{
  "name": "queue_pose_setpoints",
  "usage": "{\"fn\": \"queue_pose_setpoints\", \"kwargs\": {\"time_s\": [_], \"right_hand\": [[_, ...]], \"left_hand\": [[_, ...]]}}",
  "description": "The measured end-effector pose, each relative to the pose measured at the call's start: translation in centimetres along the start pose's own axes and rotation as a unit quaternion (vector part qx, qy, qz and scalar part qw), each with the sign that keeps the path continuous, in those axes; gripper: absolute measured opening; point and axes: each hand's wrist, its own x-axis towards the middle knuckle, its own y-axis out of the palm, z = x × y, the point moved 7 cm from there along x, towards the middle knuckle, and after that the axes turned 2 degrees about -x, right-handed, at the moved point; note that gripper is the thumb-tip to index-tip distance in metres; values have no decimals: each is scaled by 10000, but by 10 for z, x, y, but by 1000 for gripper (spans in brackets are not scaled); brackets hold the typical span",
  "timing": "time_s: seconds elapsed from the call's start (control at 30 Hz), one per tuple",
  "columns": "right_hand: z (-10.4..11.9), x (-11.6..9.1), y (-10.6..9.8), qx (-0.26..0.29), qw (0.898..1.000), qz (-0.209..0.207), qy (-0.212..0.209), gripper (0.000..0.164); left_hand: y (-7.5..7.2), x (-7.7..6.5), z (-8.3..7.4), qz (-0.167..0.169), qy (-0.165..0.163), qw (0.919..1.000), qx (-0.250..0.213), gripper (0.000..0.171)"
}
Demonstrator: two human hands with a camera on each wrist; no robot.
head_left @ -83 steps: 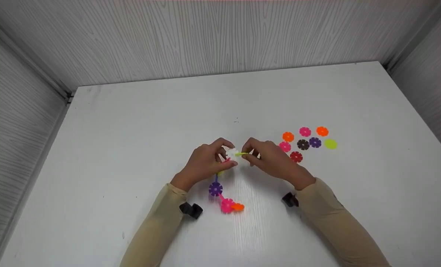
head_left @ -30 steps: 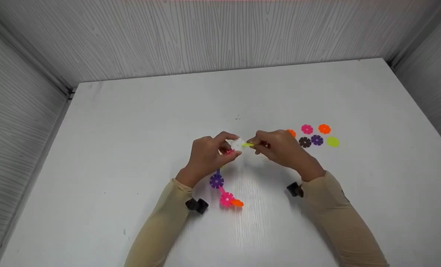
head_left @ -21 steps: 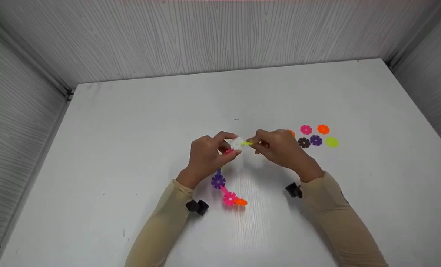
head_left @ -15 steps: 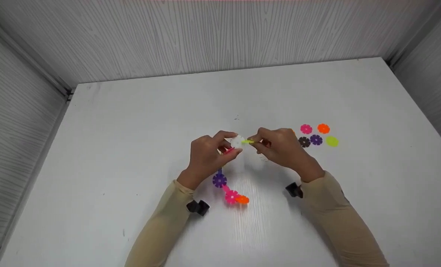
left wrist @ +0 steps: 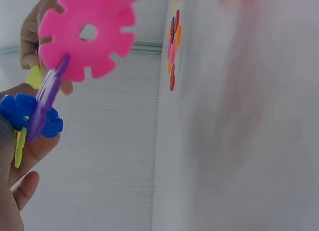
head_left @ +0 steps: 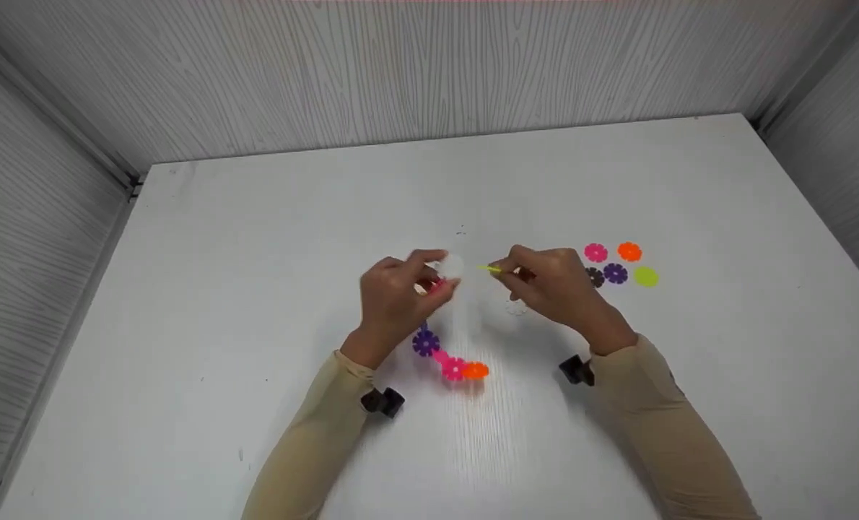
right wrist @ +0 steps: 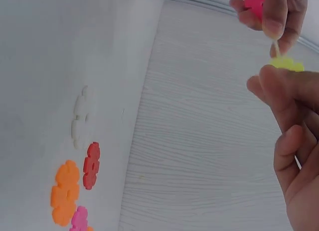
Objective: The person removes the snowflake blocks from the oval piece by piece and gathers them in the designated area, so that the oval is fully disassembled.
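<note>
My left hand (head_left: 397, 292) pinches a white notched snowflake disc (head_left: 454, 266) between thumb and fingers, above the table. From it hangs a chain of interlocked discs: a pink disc by the thumb, then yellow, a blue disc (left wrist: 20, 111), a purple disc (head_left: 426, 343), a pink disc (head_left: 455, 369) and an orange disc (head_left: 476, 370) at the free end. My right hand (head_left: 548, 282) pinches a yellow snowflake disc (head_left: 489, 268), seen edge-on. In the head view a small gap separates the yellow disc from the white one.
Loose discs lie flat on the white table (head_left: 256, 238) to the right: pink (head_left: 595, 252), orange (head_left: 629, 251), purple (head_left: 615, 274), dark brown (head_left: 595, 277) and yellow (head_left: 646, 276). A white disc (right wrist: 79, 118) and a red disc (right wrist: 91, 165) lie below my right hand.
The yellow and white discs met half a second ago and now stand apart. My left hand has shifted slightly left and up, and the hanging chain end has swung up a little.
</note>
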Motion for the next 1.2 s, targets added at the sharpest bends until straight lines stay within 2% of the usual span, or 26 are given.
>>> {"fn": "queue_pose_setpoints", "kwargs": {"time_s": [0.1,0.17,0.23,0.37,0.67,0.87,1.2], "right_hand": [[-20,-9,-19,129,9981,-270,532,14],[-35,-17,-32,181,9936,-325,1067,13],[-48,-23,-40,319,9863,-195,1607,11],[-64,-28,-45,524,9692,91,2405,9],[-77,-33,-52,22,9625,99,2709,18],[-83,-36,-51,-104,9581,339,2843,24],[-93,-41,-50,-185,9510,647,3017,27]], "left_hand": [[-21,-3,24,-550,-389,9977,-36,31],[-31,-4,36,-671,-612,9958,-104,34],[-33,-5,41,-491,-685,9963,-185,35],[-22,-4,41,93,-792,9962,-358,34],[-9,-9,46,500,-1212,9890,-680,34],[-4,-9,44,755,-1315,9865,-625,35],[0,-12,42,1000,-1464,9823,-612,36]]}}
